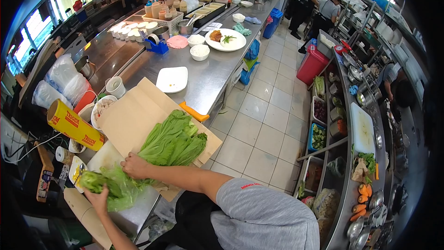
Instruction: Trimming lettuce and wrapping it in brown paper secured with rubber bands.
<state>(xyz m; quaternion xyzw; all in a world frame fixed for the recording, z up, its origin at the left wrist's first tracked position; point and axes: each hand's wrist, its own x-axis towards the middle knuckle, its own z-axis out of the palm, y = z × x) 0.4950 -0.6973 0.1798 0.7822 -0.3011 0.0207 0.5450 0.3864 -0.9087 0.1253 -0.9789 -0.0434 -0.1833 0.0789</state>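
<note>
My left hand grips a head of leafy greens at the lower left, its leafy end inside a clear plastic bag. My right hand has its fingers curled at the upper edge of that bag. Just beyond the right hand, a pile of leafy green heads lies on brown paper. An orange handle sticks out from under the paper's far side; the rest of that tool is hidden. A white cutting board shows partly beneath the paper.
A yellow cling film roll box, a bowl of pale food and a dish of yellow pieces crowd the left. Farther along the steel counter are a square white plate and a plated meal. Co-workers stand beyond the aisle.
</note>
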